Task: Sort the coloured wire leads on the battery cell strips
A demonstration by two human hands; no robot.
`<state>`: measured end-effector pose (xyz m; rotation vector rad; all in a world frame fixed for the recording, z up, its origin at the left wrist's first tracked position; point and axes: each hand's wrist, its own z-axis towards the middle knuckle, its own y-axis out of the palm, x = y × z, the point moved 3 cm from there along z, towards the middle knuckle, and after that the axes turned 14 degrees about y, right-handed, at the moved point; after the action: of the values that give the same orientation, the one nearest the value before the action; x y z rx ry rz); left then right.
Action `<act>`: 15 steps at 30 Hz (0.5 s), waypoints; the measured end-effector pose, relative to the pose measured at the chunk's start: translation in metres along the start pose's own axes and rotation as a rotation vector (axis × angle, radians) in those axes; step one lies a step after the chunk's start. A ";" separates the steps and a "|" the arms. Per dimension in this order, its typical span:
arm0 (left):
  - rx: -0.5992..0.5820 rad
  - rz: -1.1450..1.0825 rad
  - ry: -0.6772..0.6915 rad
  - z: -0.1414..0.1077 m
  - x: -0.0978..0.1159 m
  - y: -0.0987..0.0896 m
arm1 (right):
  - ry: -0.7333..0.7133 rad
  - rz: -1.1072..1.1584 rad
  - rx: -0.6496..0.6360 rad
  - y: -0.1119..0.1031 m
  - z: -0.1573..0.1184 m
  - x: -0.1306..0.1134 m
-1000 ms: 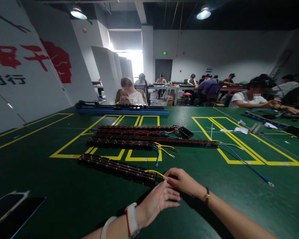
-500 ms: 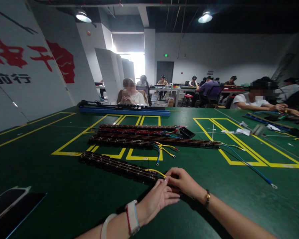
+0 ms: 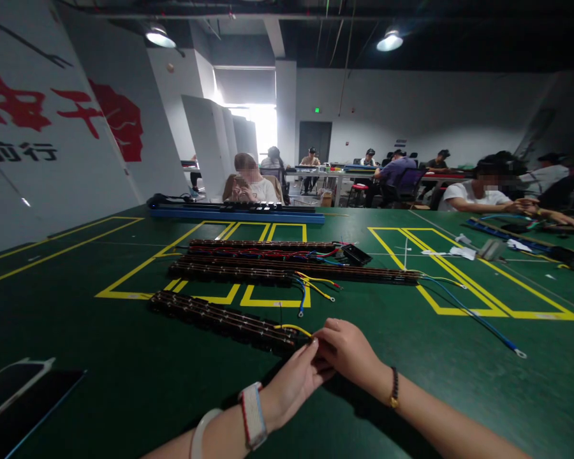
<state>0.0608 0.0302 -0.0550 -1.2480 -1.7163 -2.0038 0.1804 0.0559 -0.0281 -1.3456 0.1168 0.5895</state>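
Observation:
A long dark strip (image 3: 220,319) with copper-coloured lines lies slanted on the green table. From its right end a yellow wire (image 3: 291,327) runs into my fingers. My left hand (image 3: 291,382), palm turned up, has its thumb pressed at the wire's end. Meeting it from the right, my right hand (image 3: 351,354) pinches at the same spot with bent fingers. The wire's tip is hidden between the two hands. Behind them, a further dark strip (image 3: 234,273) has blue and yellow leads (image 3: 316,287) with ring terminals.
Beyond lie a longer strip (image 3: 363,274) with a blue wire (image 3: 473,319), a small black box (image 3: 356,255) and a blue rail (image 3: 239,215). Yellow tape (image 3: 277,305) marks the green table (image 3: 172,395). A dark panel (image 3: 33,408) rests at left. A co-worker (image 3: 483,191) sits at right.
My right hand's fingers have turned and closed further over the wire's end. The left hand's outstretched fingers have curled in behind the right hand. The strips stay put.

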 end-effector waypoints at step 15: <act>0.052 -0.122 -0.111 0.006 0.002 -0.006 | 0.047 0.133 -0.049 0.000 0.004 -0.004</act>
<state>0.0584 0.0377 -0.0582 -1.2886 -1.9275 -1.9749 0.1762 0.0578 -0.0254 -1.4072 0.2333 0.6762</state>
